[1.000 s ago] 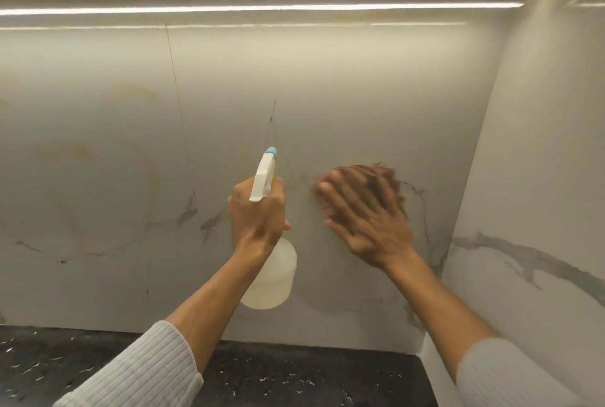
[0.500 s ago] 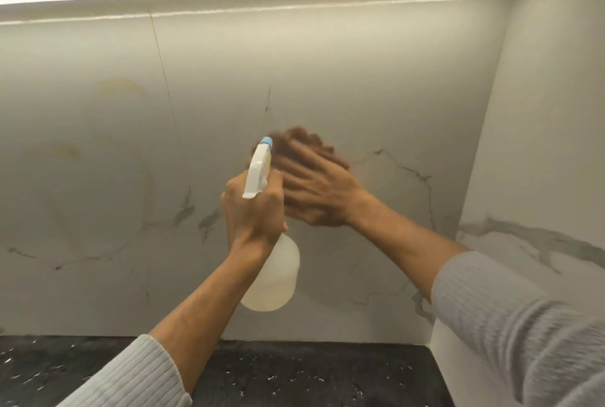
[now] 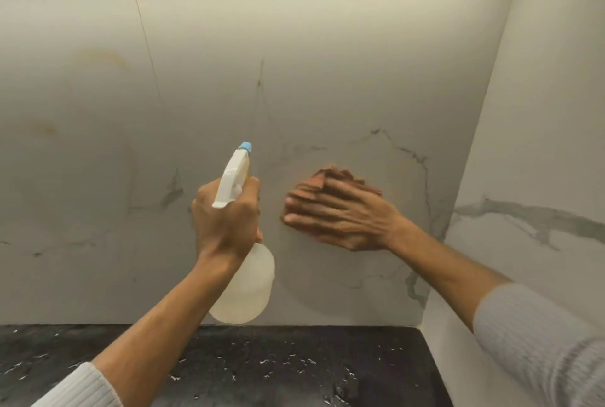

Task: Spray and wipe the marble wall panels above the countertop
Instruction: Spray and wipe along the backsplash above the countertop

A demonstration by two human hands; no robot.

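Right now the marble wall (image 3: 327,63) fills the upper frame. At centre-right your right hand (image 3: 340,213), fingers straight, presses a brown cloth (image 3: 340,174) flat against it. Just left, your left hand (image 3: 226,220) grips the bottle (image 3: 244,288) above the countertop (image 3: 278,364).

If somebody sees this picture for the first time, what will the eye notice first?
First, the two hands in the middle: the left hand grips a white spray bottle, and the right hand presses a brown cloth flat on the marble wall. Below lies a dark speckled countertop.
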